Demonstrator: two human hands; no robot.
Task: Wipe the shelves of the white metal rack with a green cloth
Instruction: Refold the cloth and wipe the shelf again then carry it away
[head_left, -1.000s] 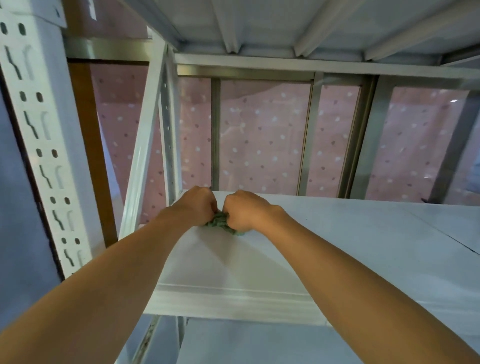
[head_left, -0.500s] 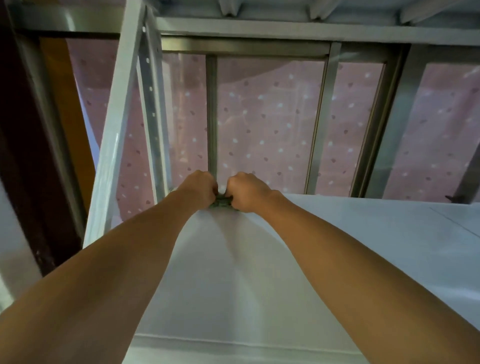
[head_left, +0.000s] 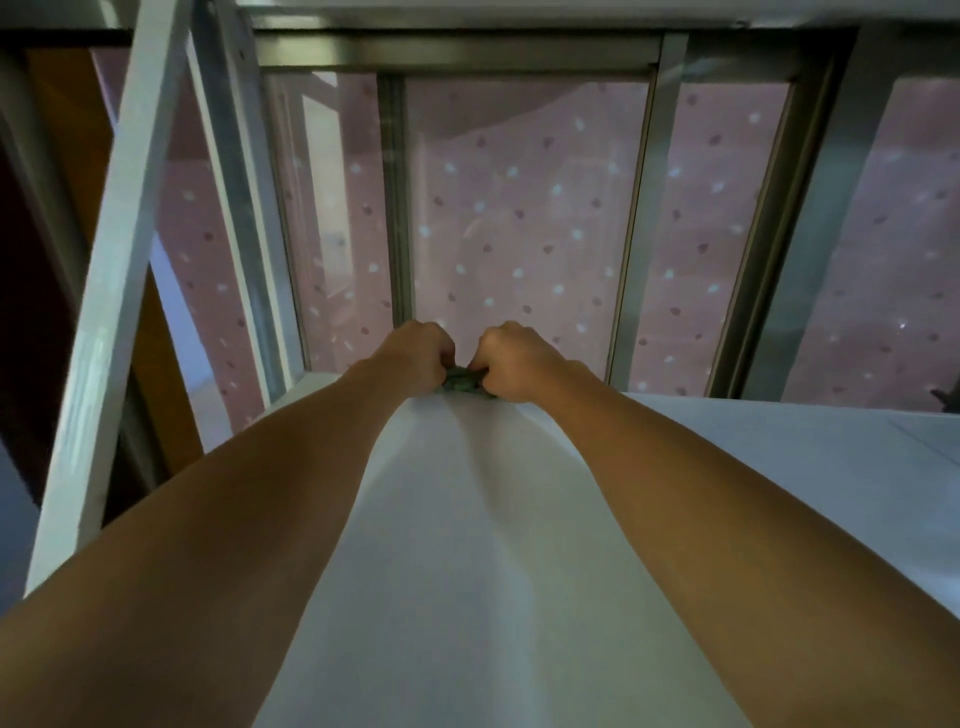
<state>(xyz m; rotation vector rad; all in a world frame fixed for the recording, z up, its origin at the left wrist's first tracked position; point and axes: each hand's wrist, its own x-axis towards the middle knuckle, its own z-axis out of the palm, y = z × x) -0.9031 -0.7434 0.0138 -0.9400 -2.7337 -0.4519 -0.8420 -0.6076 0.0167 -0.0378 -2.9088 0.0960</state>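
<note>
Both my arms reach far over the white metal shelf (head_left: 467, 545) to its back edge. My left hand (head_left: 415, 356) and my right hand (head_left: 514, 361) are side by side there, fingers curled, and grip a bunched green cloth (head_left: 462, 383) between them. Only a small dark green patch of the cloth shows under the knuckles. The cloth lies on the shelf surface near the back left corner.
A white rack upright (head_left: 119, 270) slants up on the left, with a second post (head_left: 249, 208) at the back corner. Behind the rack is a metal window frame (head_left: 639, 223) with a pink dotted curtain (head_left: 524, 218). The shelf above (head_left: 467, 10) hangs close overhead.
Both hands have slid the cloth from the middle of the shelf to its back edge. My head has moved forward, so the shelf's front lip has left the view.
</note>
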